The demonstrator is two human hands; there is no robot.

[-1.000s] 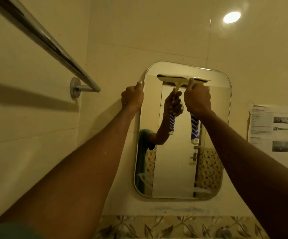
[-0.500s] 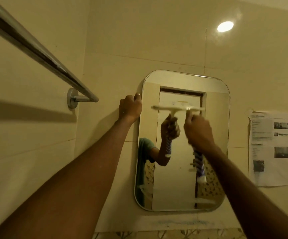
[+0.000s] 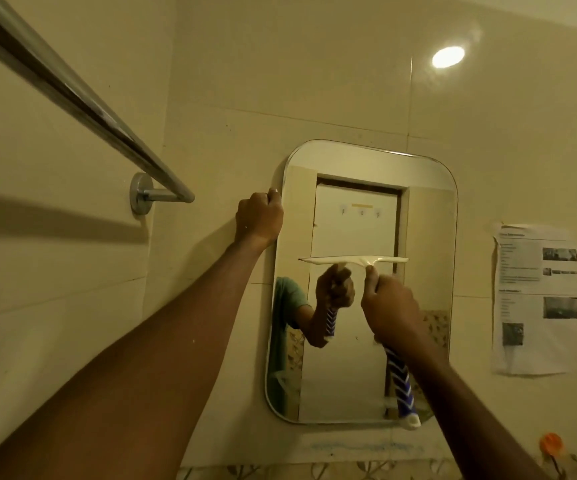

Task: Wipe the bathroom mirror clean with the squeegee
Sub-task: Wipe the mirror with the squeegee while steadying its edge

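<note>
The mirror (image 3: 425,220) hangs on the tiled wall. The squeegee (image 3: 353,260) lies with its pale blade level against the glass, about halfway down the mirror, and its blue-and-white handle slants down to the mirror's lower right corner. The right hand (image 3: 392,308) is clenched around that handle just under the blade. The left hand (image 3: 258,220) grips the mirror's left edge near the top, fingers curled. A towel rail (image 3: 72,95) runs left of the mirror, and a printed sheet (image 3: 536,299) is stuck to its right.

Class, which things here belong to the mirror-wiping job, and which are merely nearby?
Job: mirror; squeegee; right hand gripping its handle; left hand holding the mirror's left edge.
Merely nearby: towel rail; printed sheet on the wall; orange object lower right.
</note>
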